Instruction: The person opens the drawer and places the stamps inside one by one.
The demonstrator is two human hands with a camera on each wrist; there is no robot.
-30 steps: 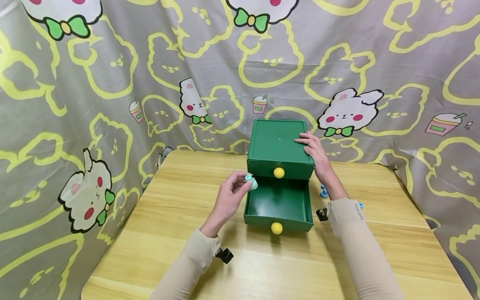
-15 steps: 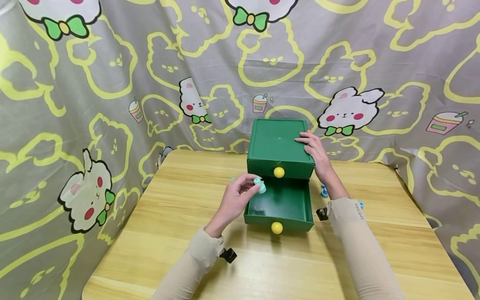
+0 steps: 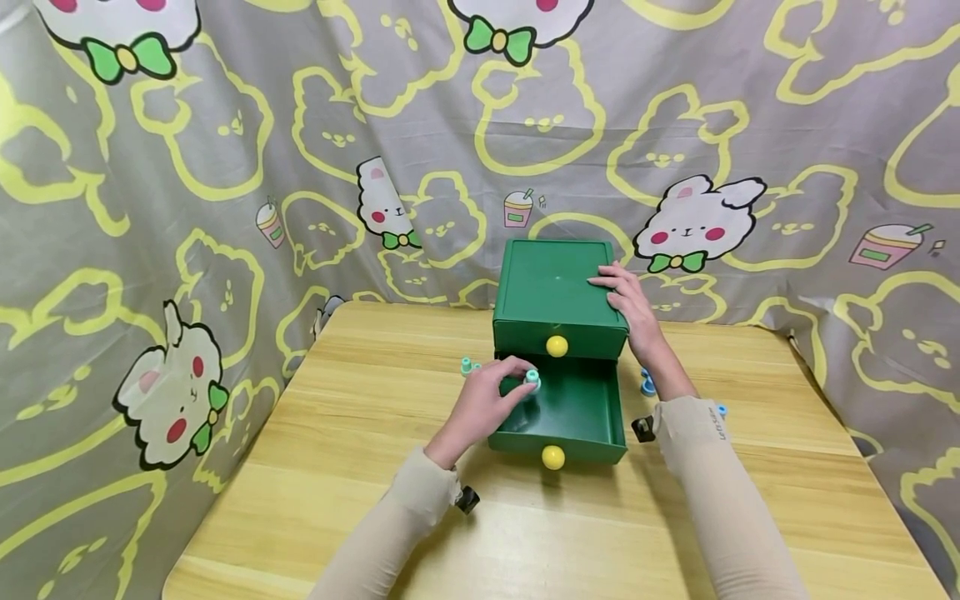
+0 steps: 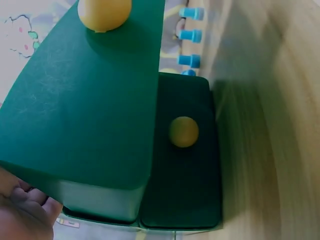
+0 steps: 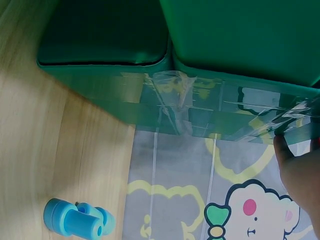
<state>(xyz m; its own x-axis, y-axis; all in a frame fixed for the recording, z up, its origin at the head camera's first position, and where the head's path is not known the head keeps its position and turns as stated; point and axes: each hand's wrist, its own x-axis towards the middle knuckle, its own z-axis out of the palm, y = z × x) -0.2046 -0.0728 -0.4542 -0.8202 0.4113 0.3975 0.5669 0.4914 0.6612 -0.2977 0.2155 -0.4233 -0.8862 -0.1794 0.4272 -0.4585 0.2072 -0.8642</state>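
Observation:
Over the left part of a pulled-out green drawer (image 3: 592, 451), my left hand (image 3: 483, 402) pinches a small mint-green plastic peg (image 3: 532, 377) between thumb and fingers. The drawer belongs to a green cabinet (image 3: 558, 279) with yellow ball knobs; the drawer above it is pushed in. In the left wrist view a lower drawer front (image 4: 182, 185) shows near the table, also pushed in, while the peg is hidden. My right hand (image 3: 633, 310) rests at the cabinet's right top edge, fingers spread on the top. In the right wrist view its fingers touch the cabinet's side.
Two mint-green pegs (image 3: 466, 365) stand on the wooden table (image 3: 360, 417) left of the cabinet. Blue pegs (image 3: 647, 385) stand on its right, partly behind my right arm. Several pegs (image 4: 190, 36) line up in the left wrist view. A patterned curtain (image 3: 420, 100) hangs behind.
My left hand has moved right with the mint-green peg, from the drawer's left edge to over its inside, uncovering pegs on the table. The right hand stays on the cabinet.

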